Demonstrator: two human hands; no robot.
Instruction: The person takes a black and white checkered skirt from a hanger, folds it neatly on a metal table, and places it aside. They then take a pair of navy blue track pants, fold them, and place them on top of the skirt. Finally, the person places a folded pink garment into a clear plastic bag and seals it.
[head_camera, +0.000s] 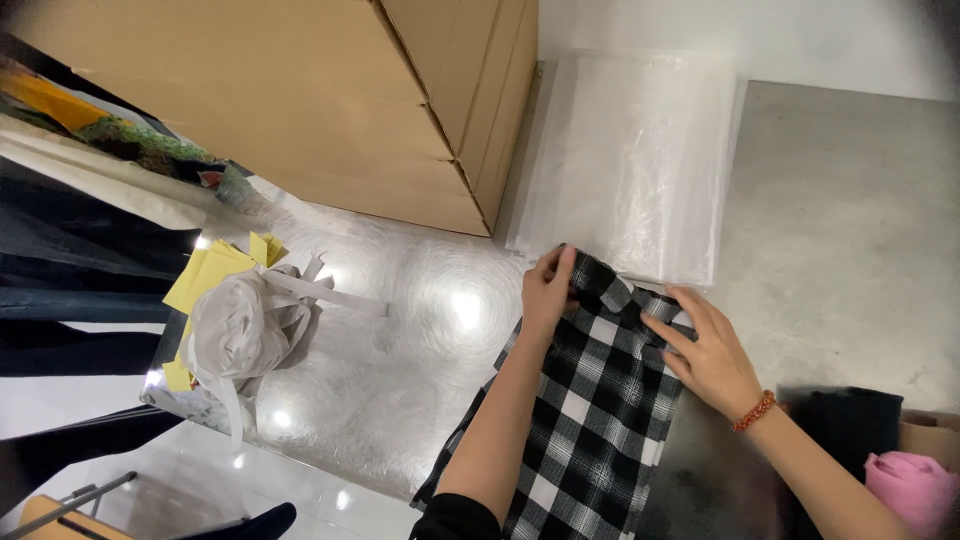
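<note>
A black-and-white checked cloth (585, 410) lies on the shiny metal table (400, 340), stretching from the near edge to the middle. My left hand (548, 290) pinches its far left corner with thumb and fingers closed on the fabric. My right hand (705, 350), with a red bead bracelet on the wrist, rests flat with fingers spread on the cloth's far right edge. Just beyond the cloth lies a stack of clear plastic bags (630, 160).
A large cardboard box (330, 100) stands at the back left of the table. A bundle of white strips (240, 330) sits on yellow paper (205, 275) at the left edge. Dark and pink fabric (905, 480) lies at the right. Dark garments (80, 270) hang at far left.
</note>
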